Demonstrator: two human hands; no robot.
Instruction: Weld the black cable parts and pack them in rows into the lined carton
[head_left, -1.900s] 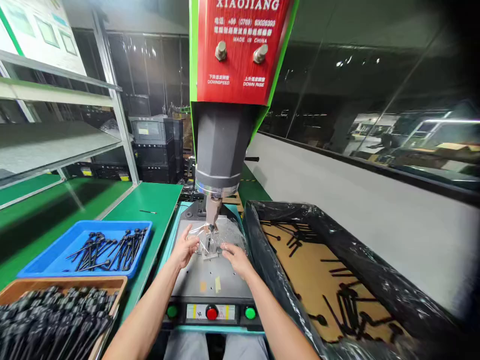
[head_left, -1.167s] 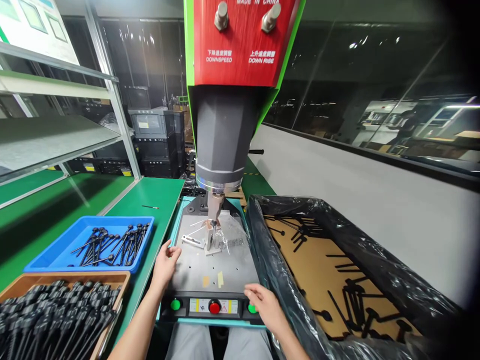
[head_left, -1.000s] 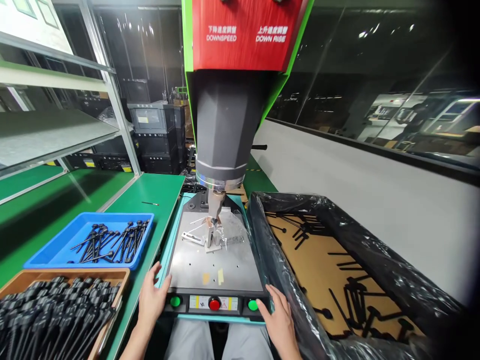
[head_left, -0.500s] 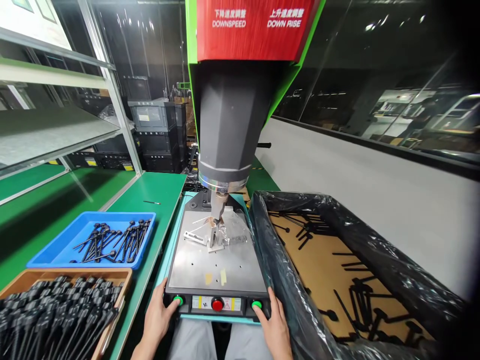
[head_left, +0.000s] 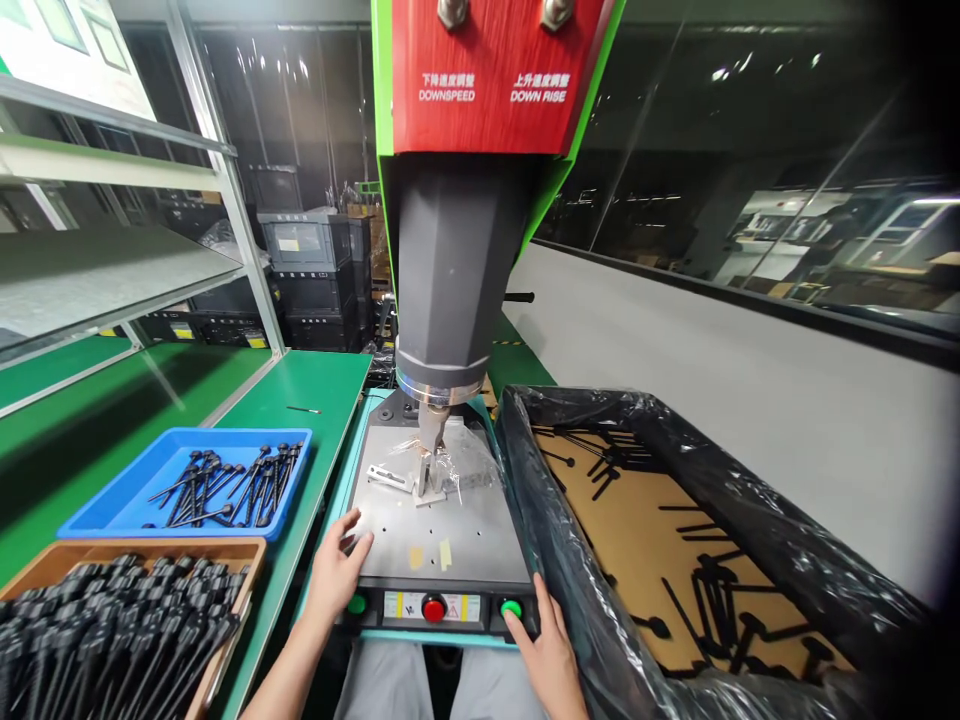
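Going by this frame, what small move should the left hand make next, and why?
Probably pause the left hand short of the metal stand: the press tip appears right at the stand's top, and the right hand is at the green button.

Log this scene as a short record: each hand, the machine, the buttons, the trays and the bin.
Left hand: open, holding nothing, at near-left corner of metal plate
Right hand: thumb at right green button
Machine: red front, green edges
Buttons: red button between left green button and right
Trays: blue tray, brown tray, both holding black rods
Bin: lined with black plastic; black parts on cardboard
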